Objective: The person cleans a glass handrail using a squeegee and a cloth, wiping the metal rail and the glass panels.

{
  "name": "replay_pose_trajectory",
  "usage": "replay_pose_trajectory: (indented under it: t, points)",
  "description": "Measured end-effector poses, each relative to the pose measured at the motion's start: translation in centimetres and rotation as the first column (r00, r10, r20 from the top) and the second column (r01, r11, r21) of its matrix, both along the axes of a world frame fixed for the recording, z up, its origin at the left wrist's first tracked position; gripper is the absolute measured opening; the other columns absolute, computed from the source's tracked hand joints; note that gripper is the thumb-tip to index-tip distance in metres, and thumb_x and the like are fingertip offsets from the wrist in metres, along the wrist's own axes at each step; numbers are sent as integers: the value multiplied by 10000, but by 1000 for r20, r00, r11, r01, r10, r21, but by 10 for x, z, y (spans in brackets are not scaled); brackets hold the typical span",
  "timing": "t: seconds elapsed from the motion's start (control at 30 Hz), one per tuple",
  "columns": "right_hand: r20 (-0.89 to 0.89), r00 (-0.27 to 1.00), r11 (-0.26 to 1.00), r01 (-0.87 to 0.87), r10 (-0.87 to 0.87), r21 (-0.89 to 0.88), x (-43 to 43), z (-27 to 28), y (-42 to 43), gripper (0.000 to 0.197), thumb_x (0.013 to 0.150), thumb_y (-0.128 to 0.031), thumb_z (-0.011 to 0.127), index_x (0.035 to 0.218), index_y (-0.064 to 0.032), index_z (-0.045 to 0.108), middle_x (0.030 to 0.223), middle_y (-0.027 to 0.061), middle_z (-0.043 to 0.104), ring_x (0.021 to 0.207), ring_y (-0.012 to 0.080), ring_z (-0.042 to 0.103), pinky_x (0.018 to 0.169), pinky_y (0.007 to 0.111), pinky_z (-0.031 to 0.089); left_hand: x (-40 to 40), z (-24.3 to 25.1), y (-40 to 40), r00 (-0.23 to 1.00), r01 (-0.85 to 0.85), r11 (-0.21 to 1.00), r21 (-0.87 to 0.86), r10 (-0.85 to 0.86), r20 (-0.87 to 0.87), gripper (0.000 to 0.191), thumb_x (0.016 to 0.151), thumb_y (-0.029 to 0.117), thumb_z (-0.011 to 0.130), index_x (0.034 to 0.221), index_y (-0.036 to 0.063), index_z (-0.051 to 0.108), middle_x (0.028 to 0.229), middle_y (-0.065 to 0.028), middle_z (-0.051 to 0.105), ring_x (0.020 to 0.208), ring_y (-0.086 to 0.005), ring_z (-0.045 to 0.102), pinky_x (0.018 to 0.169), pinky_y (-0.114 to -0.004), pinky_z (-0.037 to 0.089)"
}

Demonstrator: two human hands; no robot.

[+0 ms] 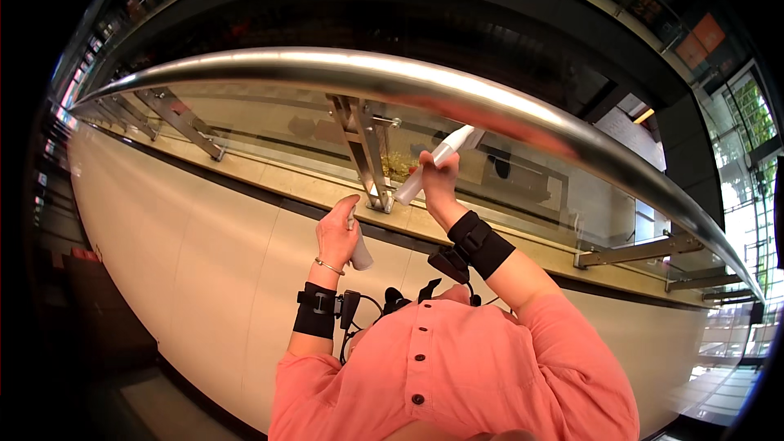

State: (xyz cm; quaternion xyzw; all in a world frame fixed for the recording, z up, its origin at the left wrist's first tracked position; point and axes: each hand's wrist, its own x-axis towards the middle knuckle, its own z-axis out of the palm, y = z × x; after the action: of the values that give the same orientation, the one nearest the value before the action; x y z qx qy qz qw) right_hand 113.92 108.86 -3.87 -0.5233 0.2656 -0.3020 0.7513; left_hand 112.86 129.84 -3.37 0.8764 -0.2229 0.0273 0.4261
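My left hand (335, 234) is closed around a whitish bottle (362, 253), which hangs low over the floor. Its top is mostly covered by my fingers, so I cannot tell if it has a spray head. My right hand (440, 179) grips a white-handled tool (454, 140), tilted up to the right. The tool's far end is just below the metal handrail (367, 67), in front of the glass panel (275, 128). Whether it touches the glass I cannot tell, and its exact kind is unclear.
A steel railing post (358, 150) stands between my hands on a stone ledge (282, 184). More posts (180, 122) line the railing to both sides. Pale floor tiles (214, 251) lie on my side. Beyond the glass is a lower level. Black wrist straps (482, 245) carry cabled devices.
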Motion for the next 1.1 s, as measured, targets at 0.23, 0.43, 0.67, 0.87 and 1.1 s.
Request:
replay_pose_trajectory:
  t: [0.23, 0.43, 0.67, 0.87, 1.1]
  points:
    - [-115, 972, 979, -202, 205, 36, 63, -3, 61, 311, 811, -51, 591, 977, -32, 330, 844, 109, 487, 640, 227, 565, 511, 379, 537, -11, -19, 63, 976, -211, 964, 159, 201, 78, 439, 685, -46, 574, 1096, 106, 597, 1066, -99, 630, 913, -315, 612, 772, -363, 504]
    - [-99, 966, 971, -237, 238, 29, 78, -24, 66, 301, 804, -40, 598, 991, -43, 362, 834, 107, 508, 655, 230, 575, 527, 378, 534, -37, -24, 108, 923, -383, 922, 56, 380, 62, 416, 693, -36, 576, 1087, 95, 608, 1063, -117, 633, 922, -312, 617, 776, -360, 506]
    - [-168, 805, 806, -506, 569, 306, -3, 3, -19, 84, 847, -109, 521, 845, -31, 489, 668, 58, 520, 538, 153, 524, 457, 306, 460, -50, -41, 130, 823, -567, 812, 134, 565, 58, 398, 698, 10, 618, 1086, 98, 608, 1053, -115, 639, 928, -301, 619, 788, -359, 512]
    - [-243, 389, 450, -642, 889, 621, -42, 19, -18, 199, 875, -212, 519, 994, -61, 466, 683, 25, 517, 519, 131, 498, 463, 269, 439, -43, -45, 137, 793, -606, 778, 164, 608, 48, 417, 746, 80, 597, 1159, 105, 547, 919, -146, 659, 809, -337, 631, 719, -407, 512]
    - [-199, 234, 298, -861, 952, 413, -13, 6, 22, 313, 838, -114, 571, 1109, 1, 465, 697, 51, 541, 476, 144, 518, 444, 276, 456, -42, -59, 122, 748, -630, 711, 312, 664, -5, 355, 783, 117, 591, 1135, 98, 549, 751, -204, 627, 744, -360, 621, 668, -438, 497]
